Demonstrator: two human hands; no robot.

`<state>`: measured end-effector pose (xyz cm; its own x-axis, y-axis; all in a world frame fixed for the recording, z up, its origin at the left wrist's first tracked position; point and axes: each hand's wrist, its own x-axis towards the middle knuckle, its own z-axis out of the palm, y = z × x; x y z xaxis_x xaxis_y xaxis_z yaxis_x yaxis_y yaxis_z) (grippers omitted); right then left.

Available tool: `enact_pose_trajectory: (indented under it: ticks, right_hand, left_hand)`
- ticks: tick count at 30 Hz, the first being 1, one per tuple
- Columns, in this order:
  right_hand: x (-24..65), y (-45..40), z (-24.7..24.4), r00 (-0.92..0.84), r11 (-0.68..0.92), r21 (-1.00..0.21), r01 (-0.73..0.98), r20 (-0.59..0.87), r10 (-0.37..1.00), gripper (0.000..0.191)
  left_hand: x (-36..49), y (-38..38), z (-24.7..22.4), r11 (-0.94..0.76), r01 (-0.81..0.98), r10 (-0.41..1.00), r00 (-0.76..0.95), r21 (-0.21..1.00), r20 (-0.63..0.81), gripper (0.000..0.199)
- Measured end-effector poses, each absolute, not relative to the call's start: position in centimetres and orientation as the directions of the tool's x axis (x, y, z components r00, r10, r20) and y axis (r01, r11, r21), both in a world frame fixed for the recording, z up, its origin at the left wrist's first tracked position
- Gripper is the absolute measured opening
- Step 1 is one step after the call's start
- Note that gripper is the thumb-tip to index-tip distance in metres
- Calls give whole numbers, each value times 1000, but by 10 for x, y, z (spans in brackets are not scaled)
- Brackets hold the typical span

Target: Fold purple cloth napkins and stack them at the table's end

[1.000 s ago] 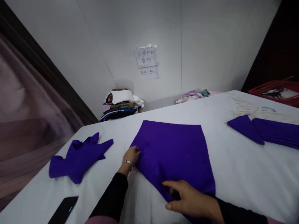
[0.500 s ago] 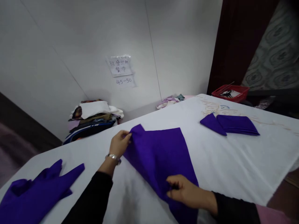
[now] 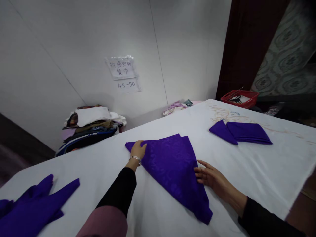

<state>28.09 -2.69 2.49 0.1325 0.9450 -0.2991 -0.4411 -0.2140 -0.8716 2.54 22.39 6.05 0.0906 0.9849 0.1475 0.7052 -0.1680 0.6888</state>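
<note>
A purple cloth napkin (image 3: 170, 168) lies on the white tablecloth before me, folded over on a diagonal into a rough triangle. My left hand (image 3: 138, 149) rests on its upper left part, fingers laid on the fabric and not gripping it. At the napkin's right edge is my right hand (image 3: 208, 176), fingers spread and holding nothing; its fingertips are at or just over the edge. Further right lie a small purple folded triangle (image 3: 223, 131) and a purple folded rectangle (image 3: 249, 132), side by side. Loose purple cloth (image 3: 37, 210) is heaped at the lower left.
A stack of folded clothes (image 3: 92, 123) stands by the wall at the back left. Crumpled lilac cloth (image 3: 176, 107) lies at the table's far edge. Behind the right corner sits a red basket (image 3: 250, 98). A handwritten paper sign (image 3: 123, 72) is on the wall.
The lifted flap of the napkin has come down flat into a triangle. My left hand has gone from pinching its corner to lying on it; my right hand has let go and moved right.
</note>
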Motion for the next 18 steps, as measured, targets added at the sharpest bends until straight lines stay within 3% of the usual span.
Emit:
enact_pose_trajectory:
  ticks: [3, 6, 11, 18]
  right_hand:
    - [274, -23, 19, 184, -235, -943, -234, -281, 942, 71]
    - [266, -22, 11, 188, -184, -980, 82, -166, 968, 76]
    - [263, -28, 8, 91, -98, -900, 424, -66, 994, 67]
    - [260, -26, 20, -141, 65, -704, 707, -51, 989, 35]
  left_hand:
    - [-14, 233, 42, 17, 782, 993, -84, 624, 78, 34]
    - [-27, 241, 30, 138, 802, 980, -197, 581, 39, 43]
    - [-24, 258, 17, 216, 803, 960, -279, 555, 30, 61]
    - [-55, 250, 20, 203, 827, 970, -243, 524, 8, 58]
